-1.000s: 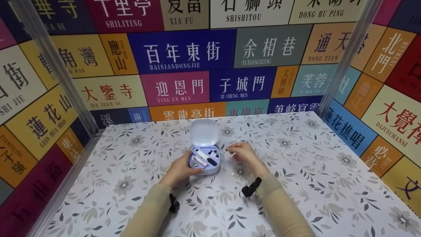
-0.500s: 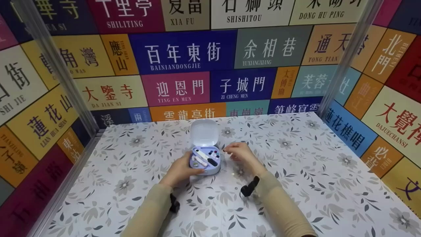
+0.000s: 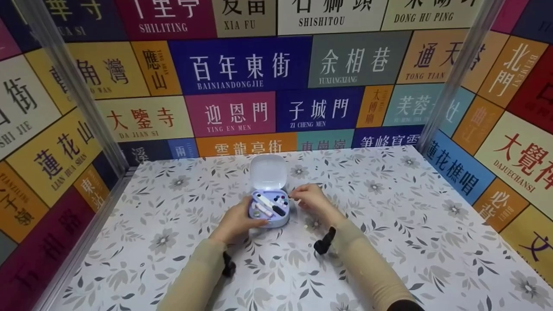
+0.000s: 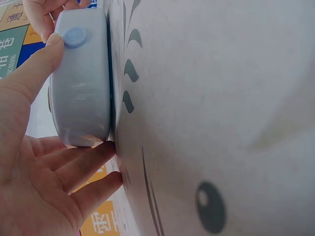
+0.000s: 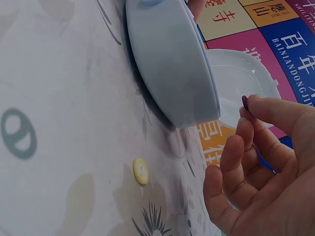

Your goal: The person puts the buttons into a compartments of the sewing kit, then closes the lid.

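A pale lilac sewing kit (image 3: pixel 278 223) stands on the table with its lid (image 3: pixel 268 172) raised. Inside lie a black-ended tool (image 3: pixel 278 211), a white stick and several small coloured buttons (image 3: pixel 281 200). My left hand (image 3: pixel 236 221) holds the kit's left side, the thumb on its front by the round blue catch (image 4: pixel 75 37) and the fingers along its wall. Close to the kit's right edge, my right hand (image 3: pixel 312 199) pinches a small dark red button (image 5: pixel 245 102) between thumb and forefinger, its other fingers loosely bent.
A yellow button (image 5: pixel 141 171) lies on the table to the right of the kit. Leaf-and-flower cloth (image 3: pixel 164 242) covers the table. Panels with large characters (image 3: pixel 242 65) rise behind and at both sides.
My right hand has moved a little left with the red button, nearer to the kit's right edge. The left hand and the kit stay in place.
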Demonstrator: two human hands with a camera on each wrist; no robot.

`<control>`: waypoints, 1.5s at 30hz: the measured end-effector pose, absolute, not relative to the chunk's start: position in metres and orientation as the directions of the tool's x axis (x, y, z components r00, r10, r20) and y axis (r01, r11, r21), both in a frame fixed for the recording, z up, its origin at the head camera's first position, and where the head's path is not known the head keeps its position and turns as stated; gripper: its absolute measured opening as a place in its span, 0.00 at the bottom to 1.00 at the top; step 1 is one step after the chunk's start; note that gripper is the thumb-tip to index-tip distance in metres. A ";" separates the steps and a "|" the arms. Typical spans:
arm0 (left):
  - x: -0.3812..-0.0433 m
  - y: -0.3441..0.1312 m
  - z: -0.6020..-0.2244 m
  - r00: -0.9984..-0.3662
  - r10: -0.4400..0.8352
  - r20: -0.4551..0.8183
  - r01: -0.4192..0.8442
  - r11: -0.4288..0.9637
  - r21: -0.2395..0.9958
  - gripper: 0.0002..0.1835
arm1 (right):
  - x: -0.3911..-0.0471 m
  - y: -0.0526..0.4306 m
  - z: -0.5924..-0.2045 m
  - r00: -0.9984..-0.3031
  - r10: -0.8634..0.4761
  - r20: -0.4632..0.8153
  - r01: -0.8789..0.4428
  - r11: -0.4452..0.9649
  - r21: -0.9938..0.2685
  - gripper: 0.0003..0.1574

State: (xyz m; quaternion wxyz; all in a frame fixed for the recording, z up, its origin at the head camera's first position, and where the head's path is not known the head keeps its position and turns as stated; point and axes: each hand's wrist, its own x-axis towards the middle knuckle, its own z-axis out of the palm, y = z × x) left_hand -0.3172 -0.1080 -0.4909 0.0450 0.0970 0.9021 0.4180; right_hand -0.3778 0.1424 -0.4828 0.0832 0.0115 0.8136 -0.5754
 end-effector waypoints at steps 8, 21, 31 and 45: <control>-0.317 -0.108 -0.492 -0.975 0.220 0.003 0.146 0.635 0.759 0.56 | -0.381 0.136 -0.487 -0.989 -0.074 -0.132 0.094 0.386 -0.918 0.08; -0.320 -0.108 -0.493 -0.971 0.237 0.026 0.179 0.653 0.736 0.55 | -0.388 0.129 -0.488 -0.993 -0.076 -0.092 0.056 0.384 -0.922 0.08; -0.321 -0.109 -0.494 -0.975 0.224 0.011 0.157 0.647 0.746 0.55 | -0.394 0.124 -0.488 -0.995 -0.076 -0.071 0.036 0.388 -0.921 0.07; -0.320 -0.110 -0.493 -0.966 0.251 0.056 0.212 0.655 0.726 0.53 | -0.397 0.117 -0.487 -0.994 -0.058 -0.089 0.062 0.365 -0.929 0.06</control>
